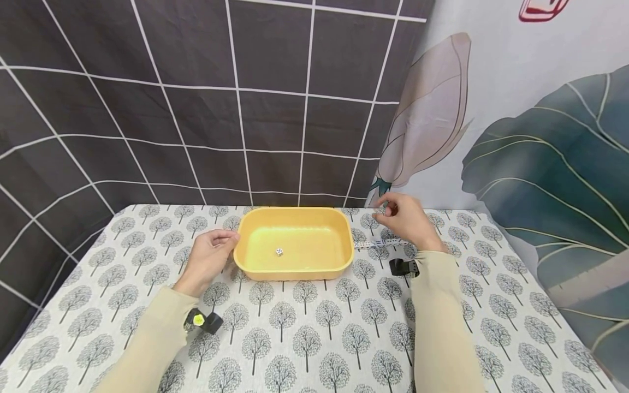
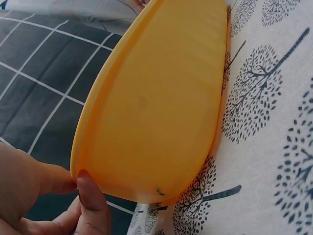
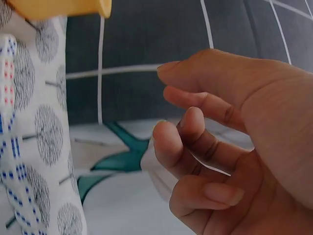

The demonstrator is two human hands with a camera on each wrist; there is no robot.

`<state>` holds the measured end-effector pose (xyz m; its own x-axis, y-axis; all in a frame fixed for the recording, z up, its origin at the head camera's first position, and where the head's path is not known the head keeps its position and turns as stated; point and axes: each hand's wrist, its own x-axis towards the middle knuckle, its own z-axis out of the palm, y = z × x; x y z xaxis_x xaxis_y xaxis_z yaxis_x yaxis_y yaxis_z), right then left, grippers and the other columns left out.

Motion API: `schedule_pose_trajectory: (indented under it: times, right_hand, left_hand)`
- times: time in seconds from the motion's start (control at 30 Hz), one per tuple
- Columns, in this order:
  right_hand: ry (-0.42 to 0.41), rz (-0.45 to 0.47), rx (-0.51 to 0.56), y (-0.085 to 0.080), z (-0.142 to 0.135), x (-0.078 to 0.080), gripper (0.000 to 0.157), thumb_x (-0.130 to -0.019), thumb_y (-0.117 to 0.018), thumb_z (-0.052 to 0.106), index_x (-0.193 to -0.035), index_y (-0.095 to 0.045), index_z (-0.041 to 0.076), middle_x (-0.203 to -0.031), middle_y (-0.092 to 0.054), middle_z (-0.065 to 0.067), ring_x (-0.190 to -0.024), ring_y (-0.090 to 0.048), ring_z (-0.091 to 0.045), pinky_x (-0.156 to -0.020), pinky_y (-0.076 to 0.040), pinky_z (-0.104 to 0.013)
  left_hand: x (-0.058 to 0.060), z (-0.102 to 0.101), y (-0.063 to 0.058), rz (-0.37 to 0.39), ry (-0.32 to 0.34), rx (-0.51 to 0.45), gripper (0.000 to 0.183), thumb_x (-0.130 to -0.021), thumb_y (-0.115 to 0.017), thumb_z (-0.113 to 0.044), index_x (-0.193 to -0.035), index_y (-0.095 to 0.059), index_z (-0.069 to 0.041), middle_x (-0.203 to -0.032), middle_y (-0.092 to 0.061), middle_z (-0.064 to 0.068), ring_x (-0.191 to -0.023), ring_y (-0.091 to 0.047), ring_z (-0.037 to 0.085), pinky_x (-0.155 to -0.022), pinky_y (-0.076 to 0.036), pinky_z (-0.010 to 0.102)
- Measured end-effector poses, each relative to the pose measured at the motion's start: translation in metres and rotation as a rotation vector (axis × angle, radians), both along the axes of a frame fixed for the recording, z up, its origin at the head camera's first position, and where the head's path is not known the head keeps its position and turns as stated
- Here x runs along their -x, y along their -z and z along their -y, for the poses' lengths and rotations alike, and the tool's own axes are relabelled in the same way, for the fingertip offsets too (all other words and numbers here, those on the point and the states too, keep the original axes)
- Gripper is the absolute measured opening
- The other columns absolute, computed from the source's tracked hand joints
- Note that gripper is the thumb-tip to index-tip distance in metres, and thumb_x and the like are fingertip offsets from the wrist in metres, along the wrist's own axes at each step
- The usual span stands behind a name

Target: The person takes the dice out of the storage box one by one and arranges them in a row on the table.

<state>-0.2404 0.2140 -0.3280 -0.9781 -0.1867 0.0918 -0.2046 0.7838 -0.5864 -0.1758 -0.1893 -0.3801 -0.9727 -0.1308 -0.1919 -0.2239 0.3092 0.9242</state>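
A yellow oblong basin (image 1: 294, 275) stands on the table, with one small white die (image 1: 279, 251) on its floor, left of the middle. My left hand (image 1: 208, 256) pinches the basin's left rim between thumb and fingers; the left wrist view shows this grip close up. My right hand (image 1: 410, 221) hovers above the table to the right of the basin, its fingers loosely bent and holding nothing. Below it, a row of white dice (image 1: 378, 243) runs rightward from the basin's side. Blue and red pips show on these dice (image 3: 9, 83) in the right wrist view.
A white cloth with a tree print (image 1: 304, 338) covers the table. Behind it hangs a dark curtain with white grid lines (image 1: 196, 114), and a pale curtain with large leaf and flower shapes (image 1: 501, 98) hangs at the right.
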Motion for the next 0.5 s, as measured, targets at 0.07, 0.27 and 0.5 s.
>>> schedule_pose_trajectory:
  times: [0.07, 0.27, 0.5]
  right_hand:
    - [-0.020, -0.011, 0.003, 0.000, 0.007, 0.001, 0.025, -0.093, -0.070, 0.014, -0.117, -0.068, 0.008, -0.078, -0.055, -0.003, -0.068, -0.049, -0.017, -0.059, -0.043, -0.025]
    - [-0.076, -0.034, 0.000, 0.000, 0.024, 0.000, 0.025, -0.092, -0.073, 0.013, -0.116, -0.068, 0.007, -0.076, -0.054, -0.004, -0.066, -0.048, -0.018, -0.062, -0.043, -0.027]
    - [-0.123, -0.041, -0.017, 0.001, 0.044, -0.001, 0.026, -0.091, -0.074, 0.013, -0.115, -0.069, 0.007, -0.076, -0.054, -0.003, -0.068, -0.048, -0.017, -0.063, -0.043, -0.027]
  left_hand:
    - [0.000, 0.000, 0.000, -0.004, 0.000, -0.001, 0.035, -0.104, -0.057, -0.021, -0.131, -0.058, 0.002, -0.110, -0.067, 0.008, -0.085, -0.064, 0.009, -0.074, -0.059, 0.020]
    - [0.000, 0.001, 0.002, -0.014, 0.003, -0.009, 0.036, -0.104, -0.058, -0.023, -0.131, -0.058, 0.002, -0.109, -0.067, 0.008, -0.084, -0.065, 0.008, -0.073, -0.059, 0.020]
    - [-0.001, 0.000, 0.001, -0.012, 0.003, -0.011, 0.036, -0.104, -0.058, -0.022, -0.131, -0.058, 0.002, -0.111, -0.067, 0.009, -0.085, -0.065, 0.009, -0.073, -0.059, 0.020]
